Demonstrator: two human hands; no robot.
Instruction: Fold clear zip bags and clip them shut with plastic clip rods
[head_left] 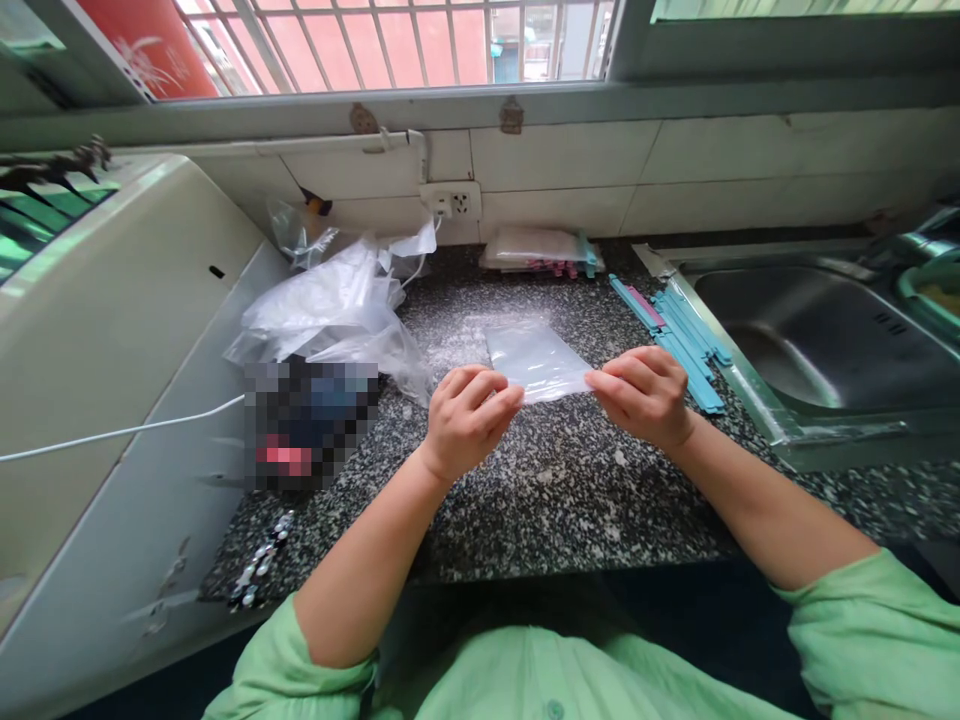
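Clear plastic bag (536, 362) in hand above a speckled counter (570, 510): taking it as the centre of our clock, we see its near edge drawn between two hands. The left hand (471, 418), at 8 o'clock, grips one near corner between thumb and fingers; the right hand (643, 395), between 3 and 4 o'clock, pinches the other. We cannot tell whether the far end rests on the stone. At 12 o'clock, near the tiled wall (559, 165), we find a flat packet (525, 246) with pink and teal pieces at its side. At 3 o'clock lie teal strips (686, 350), a pink strip (646, 306) among them, just beside a steel sink (795, 335). Crumpled plastic (330, 305) is heaped between 9 and 10 o'clock, a wall socket (461, 205) at 11. Between 8 and 9 o'clock we meet a pixelated patch (311, 425), its contents unreadable, with a beaded strand (260, 565) at 8.
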